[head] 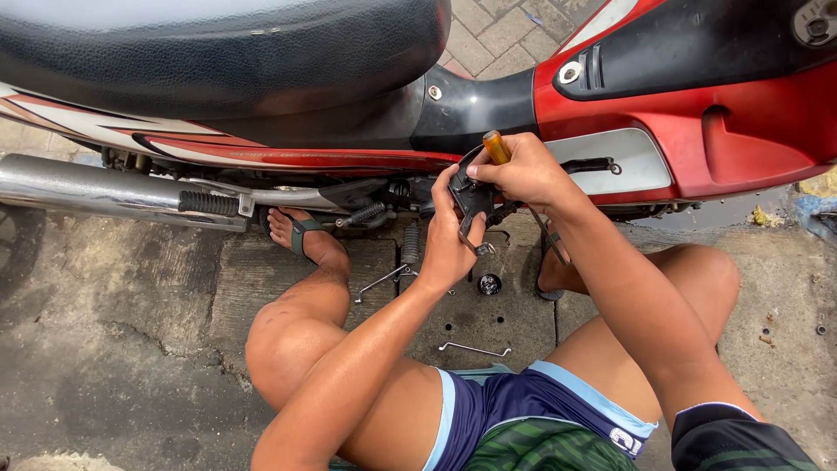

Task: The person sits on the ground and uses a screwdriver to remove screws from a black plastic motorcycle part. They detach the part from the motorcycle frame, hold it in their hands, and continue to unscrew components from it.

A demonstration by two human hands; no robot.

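Note:
I sit low beside a red and black motorcycle (697, 113). My right hand (521, 170) is closed around a screwdriver with an amber handle (496, 146), its shaft angled down toward the engine side. My left hand (453, 235) grips a black part (475, 199) at the engine casing, just under the right hand. The screwdriver's tip is hidden behind the hands and the black part.
A chrome exhaust pipe (87, 187) runs along the left. On the concrete between my legs lie a small round black cap (489, 283), a thin metal rod (475, 350) and another bent rod (384, 281). My sandalled foot (301, 231) rests under the bike.

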